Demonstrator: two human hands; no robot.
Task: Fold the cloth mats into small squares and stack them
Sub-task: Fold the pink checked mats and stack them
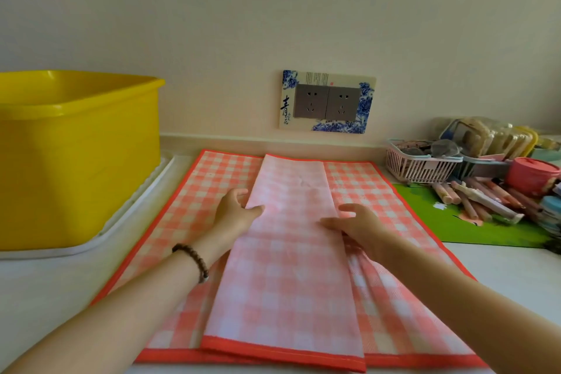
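A pink-and-white checked cloth mat with a red border lies spread flat [194, 209] on the white counter. On top of it rests a second checked mat [288, 267], folded into a long narrow strip that runs from the wall towards me, paler side up. My left hand [235, 212] grips the strip's left edge, thumb on top and fingers tucked under. My right hand [353, 223] presses flat on the strip's right edge, fingers spread; a loose fold of cloth [361, 264] sits beneath my right wrist.
A yellow plastic tub [76, 158] stands on a white tray [127, 218] at the left. At the right lie a green mat [473, 228], a pink basket [422, 167], a pink lidded pot [531, 174] and several wrapped sticks [473, 197]. A wall socket [326, 102] sits behind.
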